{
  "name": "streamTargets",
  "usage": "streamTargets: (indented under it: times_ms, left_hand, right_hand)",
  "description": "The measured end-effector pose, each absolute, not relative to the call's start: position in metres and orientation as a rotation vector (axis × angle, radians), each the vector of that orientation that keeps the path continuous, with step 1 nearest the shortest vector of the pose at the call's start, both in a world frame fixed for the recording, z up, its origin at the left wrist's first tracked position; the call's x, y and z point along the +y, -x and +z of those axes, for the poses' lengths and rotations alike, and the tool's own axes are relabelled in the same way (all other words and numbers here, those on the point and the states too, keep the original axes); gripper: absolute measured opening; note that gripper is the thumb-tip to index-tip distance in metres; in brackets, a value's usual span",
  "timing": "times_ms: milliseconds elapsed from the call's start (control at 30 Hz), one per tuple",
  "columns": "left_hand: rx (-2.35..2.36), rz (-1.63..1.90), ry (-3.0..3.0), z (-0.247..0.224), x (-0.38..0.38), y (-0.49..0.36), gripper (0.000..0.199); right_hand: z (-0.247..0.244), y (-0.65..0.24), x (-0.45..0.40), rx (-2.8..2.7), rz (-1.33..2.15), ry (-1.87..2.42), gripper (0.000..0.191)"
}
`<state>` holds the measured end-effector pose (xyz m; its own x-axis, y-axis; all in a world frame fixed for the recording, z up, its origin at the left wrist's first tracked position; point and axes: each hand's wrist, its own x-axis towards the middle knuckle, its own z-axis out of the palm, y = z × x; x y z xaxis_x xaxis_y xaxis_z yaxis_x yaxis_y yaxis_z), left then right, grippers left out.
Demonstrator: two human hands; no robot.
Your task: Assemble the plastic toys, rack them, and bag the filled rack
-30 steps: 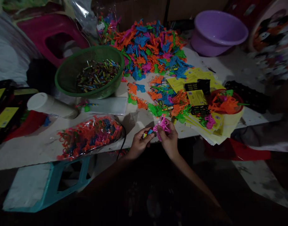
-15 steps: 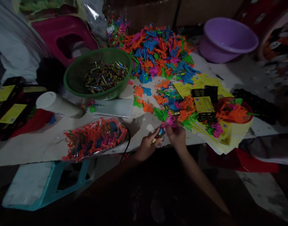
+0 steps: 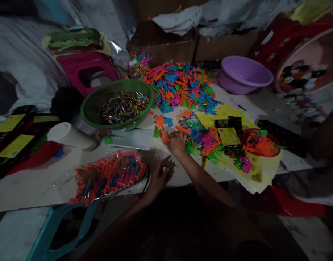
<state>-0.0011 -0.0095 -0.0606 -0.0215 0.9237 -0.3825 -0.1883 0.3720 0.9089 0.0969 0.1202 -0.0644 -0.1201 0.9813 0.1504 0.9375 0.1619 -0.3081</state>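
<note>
My right hand (image 3: 177,142) reaches over the table, its fingertips at an orange plastic piece (image 3: 164,137) that they partly cover. Nearer the table's front edge, my left hand (image 3: 161,175) has its fingers curled; a small yellowish bit shows between them, too small to make out. Beyond my right hand are a blue piece (image 3: 167,120) and another orange piece (image 3: 158,122). To its right lie a magenta piece (image 3: 208,139) and a green piece (image 3: 192,148) in a loose group. A large pile of coloured plastic pieces (image 3: 182,83) rises behind.
A green basket (image 3: 86,117) of small coloured tubes stands left, beside a white cup (image 3: 74,136) lying tilted. A filled clear bag (image 3: 110,177) lies in front. Yellow cards (image 3: 228,136), a red basket (image 3: 276,148) and a purple basin (image 3: 245,74) are at right.
My right hand has left my left hand and moved left and forward to the orange pieces. The magenta piece it held now lies in the group at right. The view has tilted up.
</note>
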Motion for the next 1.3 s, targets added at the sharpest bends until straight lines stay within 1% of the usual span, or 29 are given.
streamTargets:
  times_ms: [67, 100, 167, 233, 333, 433, 633, 767, 900, 1000, 1100, 1133, 1200, 1267, 1300]
  left_hand:
    - [1.286, 1.073, -0.701, -0.059, -0.009, 0.005, 0.052]
    - [1.281, 1.080, -0.673, -0.059, -0.009, 0.005, 0.051]
    - [1.252, 1.076, -0.650, -0.059, -0.007, 0.005, 0.052]
    - [1.192, 1.044, -0.679, -0.058, -0.007, 0.001, 0.054]
    - [1.087, 0.996, -0.738, -0.053, -0.007, -0.009, 0.049]
    - [1.059, 1.011, -0.770, -0.047, -0.009, -0.017, 0.044]
    - [1.117, 1.091, -0.828, -0.047, -0.011, -0.020, 0.044]
    - [1.175, 1.110, -0.932, -0.052, -0.016, -0.020, 0.039]
    - [1.284, 1.155, -1.098, -0.055, -0.024, -0.023, 0.030]
    - [1.318, 1.146, -1.265, -0.059, -0.027, -0.027, 0.028]
    - [1.341, 1.033, -1.451, -0.062, -0.026, -0.030, 0.034]
    - [1.346, 0.965, -1.507, -0.060, -0.026, -0.030, 0.039]
    - [1.337, 0.824, -1.599, -0.048, -0.028, -0.025, 0.058]
    - [1.302, 0.700, -1.671, -0.024, -0.032, -0.011, 0.077]
    - [1.290, 0.648, -1.705, -0.008, -0.034, -0.001, 0.078]
  right_hand:
    - [-0.058, -0.107, 0.106, -1.989, 0.427, 1.798, 0.015]
    - [-0.054, -0.114, 0.096, -1.873, 0.575, 1.754, 0.015]
    - [-0.049, -0.128, 0.073, -1.603, 0.833, 1.608, 0.022]
    - [-0.045, -0.138, 0.048, -1.373, 0.941, 1.465, 0.030]
    - [-0.041, -0.142, 0.018, -1.203, 0.942, 1.385, 0.036]
    - [-0.037, -0.139, 0.002, -1.182, 0.953, 1.352, 0.041]
    - [-0.029, -0.137, -0.008, -1.177, 0.922, 1.323, 0.041]
    - [-0.035, -0.138, -0.009, -1.185, 0.904, 1.296, 0.043]
    - [-0.045, -0.134, -0.017, -1.192, 0.761, 1.299, 0.042]
    - [-0.049, -0.127, -0.023, -1.147, 0.645, 1.319, 0.043]
    - [-0.052, -0.129, -0.018, -1.128, 0.683, 1.347, 0.043]
    - [-0.052, -0.134, -0.011, -1.143, 0.710, 1.361, 0.043]
    - [-0.052, -0.154, 0.007, -1.190, 0.695, 1.431, 0.046]
    - [-0.051, -0.182, 0.029, -1.236, 0.511, 1.577, 0.054]
    - [-0.050, -0.196, 0.038, -1.238, 0.325, 1.669, 0.061]
